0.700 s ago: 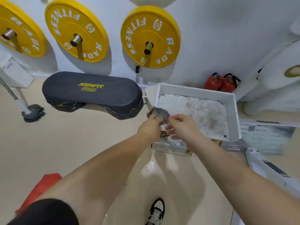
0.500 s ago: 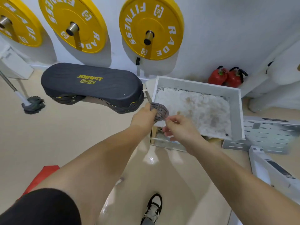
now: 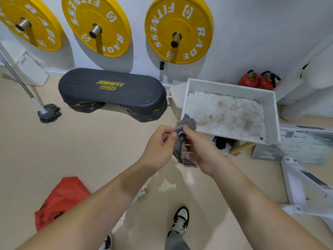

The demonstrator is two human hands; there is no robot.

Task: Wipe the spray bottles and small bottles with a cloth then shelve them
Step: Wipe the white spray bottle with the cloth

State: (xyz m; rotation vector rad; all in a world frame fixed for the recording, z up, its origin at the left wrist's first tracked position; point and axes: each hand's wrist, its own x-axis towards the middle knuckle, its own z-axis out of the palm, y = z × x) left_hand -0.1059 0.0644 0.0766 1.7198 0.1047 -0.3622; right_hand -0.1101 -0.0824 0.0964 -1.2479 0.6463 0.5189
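The grey cloth (image 3: 180, 153) is hanging as a long crumpled strip between the two hands, near the middle of the scene and just in front of the near left corner of the white tray (image 3: 270, 112). The left hand (image 3: 158, 145) is pinching its upper edge between thumb and forefinger. The right hand (image 3: 203, 150) is gripping its folds from the other side, with the index finger lying along the top. Half a second ago the cloth was bunched into a ball in the left hand, and both hands were reaching farther out over the clutter under the tray's near edge. Now they are drawing back toward the person and pulling the cloth out lengthwise. No bottle is showing in either hand, so this looks like a regrip or refold of the cloth, not a wipe in progress. The only candidates for bottles are sitting on the floor (image 3: 90, 150) under the tray's near edge: a dark object (image 3: 220, 143) beside something pale, too hidden to name. No shelf is identifiable. Farther left, a black JOINFIT step platform (image 3: 111, 92) is standing below the yellow weight plates (image 3: 178, 27) on the wall. Two red fire extinguishers (image 3: 257, 81) are sitting beyond the tray's far right corner.
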